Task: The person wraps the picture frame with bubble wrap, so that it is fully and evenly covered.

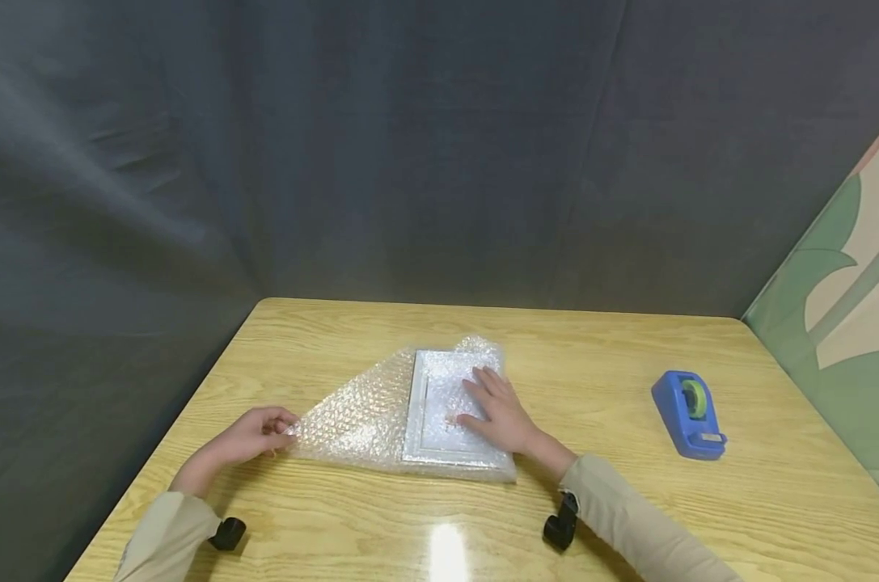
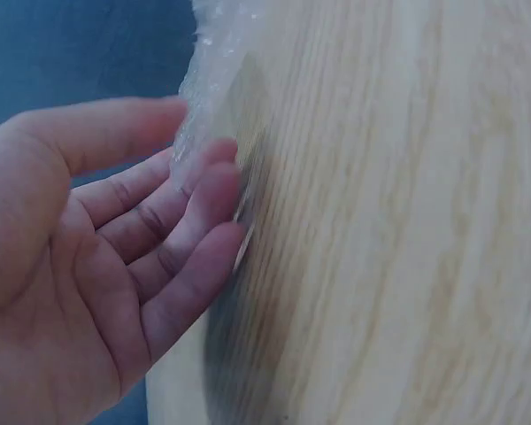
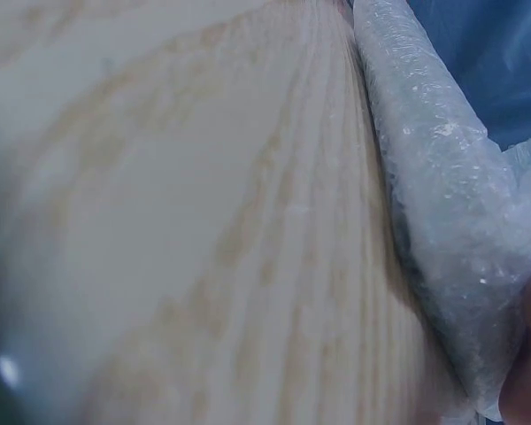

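Observation:
A pale picture frame (image 1: 457, 453) lies flat on the table, covered by clear bubble wrap (image 1: 366, 412). The sheet tapers to a corner at the left. My left hand (image 1: 253, 434) holds that corner between thumb and fingers; in the left wrist view the wrap (image 2: 226, 27) runs up behind the fingertips (image 2: 219, 149). Fingers spread, my right hand (image 1: 503, 416) rests on the wrapped frame's right half. The right wrist view shows the bundle's wrapped edge (image 3: 442, 159) along the wood, with only a sliver of the hand (image 3: 527, 372) at the border.
A blue tape dispenser (image 1: 679, 416) with a green roll stands to the right on the wooden table (image 1: 577, 347). Dark curtain (image 1: 424, 162) hangs behind the table and along its left side. A patterned panel (image 1: 847, 323) borders the right edge.

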Tool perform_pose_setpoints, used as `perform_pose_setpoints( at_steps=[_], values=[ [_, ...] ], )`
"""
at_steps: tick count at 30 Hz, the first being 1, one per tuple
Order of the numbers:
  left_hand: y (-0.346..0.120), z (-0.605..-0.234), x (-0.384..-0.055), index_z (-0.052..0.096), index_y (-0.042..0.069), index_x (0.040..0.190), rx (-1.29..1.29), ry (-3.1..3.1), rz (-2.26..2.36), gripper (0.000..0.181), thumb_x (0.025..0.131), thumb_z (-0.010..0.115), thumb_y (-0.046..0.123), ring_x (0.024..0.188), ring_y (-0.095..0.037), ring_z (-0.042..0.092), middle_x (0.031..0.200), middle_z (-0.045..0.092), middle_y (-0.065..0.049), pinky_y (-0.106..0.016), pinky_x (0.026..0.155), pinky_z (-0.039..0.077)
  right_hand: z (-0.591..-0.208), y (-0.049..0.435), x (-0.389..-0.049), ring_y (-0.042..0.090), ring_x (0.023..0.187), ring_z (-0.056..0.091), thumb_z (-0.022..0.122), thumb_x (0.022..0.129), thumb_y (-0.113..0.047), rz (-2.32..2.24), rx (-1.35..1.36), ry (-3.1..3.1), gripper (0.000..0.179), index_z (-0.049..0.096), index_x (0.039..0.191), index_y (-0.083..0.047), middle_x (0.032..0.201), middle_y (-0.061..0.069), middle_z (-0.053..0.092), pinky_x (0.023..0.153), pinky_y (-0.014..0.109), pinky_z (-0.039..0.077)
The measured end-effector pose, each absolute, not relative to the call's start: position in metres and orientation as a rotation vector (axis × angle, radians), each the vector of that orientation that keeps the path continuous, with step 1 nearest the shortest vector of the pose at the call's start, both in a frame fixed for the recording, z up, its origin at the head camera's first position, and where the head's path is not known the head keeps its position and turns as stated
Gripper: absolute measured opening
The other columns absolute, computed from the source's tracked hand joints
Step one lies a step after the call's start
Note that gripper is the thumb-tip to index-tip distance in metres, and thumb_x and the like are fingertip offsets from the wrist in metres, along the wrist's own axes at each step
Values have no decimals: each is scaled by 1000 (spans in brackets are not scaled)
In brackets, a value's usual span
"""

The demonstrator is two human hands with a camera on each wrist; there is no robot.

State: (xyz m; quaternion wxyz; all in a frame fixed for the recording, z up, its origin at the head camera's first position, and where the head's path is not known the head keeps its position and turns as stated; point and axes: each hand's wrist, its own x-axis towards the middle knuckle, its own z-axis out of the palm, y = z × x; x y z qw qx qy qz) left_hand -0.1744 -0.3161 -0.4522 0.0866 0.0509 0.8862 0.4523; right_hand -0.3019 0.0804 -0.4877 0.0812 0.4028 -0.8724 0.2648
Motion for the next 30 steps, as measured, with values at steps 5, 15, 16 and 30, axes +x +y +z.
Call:
perform_pose_setpoints(
  at_steps=[5,15,16,30],
  values=[
    [-321,-453,-172,46,-19,108,186,2495,1554,35,87,58,6,72,-12,62,82,58,-5,-27,64,54,-487,80,-301,40,133,18,57,86,-36,799,1206,-2613,61,44,131,2,142,25,29,107,56,13],
    [-296,-428,-175,59,3,103,215,2353,1813,16,91,54,12,79,-7,60,85,61,6,-27,73,53,-488,80,-302,41,133,19,56,87,-36,789,1203,-2606,60,44,131,3,141,27,29,107,57,13],
    [-292,-425,-176,60,7,103,227,2348,1826,14,91,54,12,79,-7,59,85,62,6,-27,73,53,-488,80,-302,42,132,19,56,87,-36,809,1208,-2586,60,44,131,3,140,27,30,106,58,13],
    [-205,-409,-198,62,16,95,468,2146,1997,14,88,55,6,77,-6,60,86,64,6,-26,71,54,-489,80,-301,42,132,19,53,89,-37,786,1188,-2599,59,43,131,3,141,26,29,106,59,13]
  ],
)
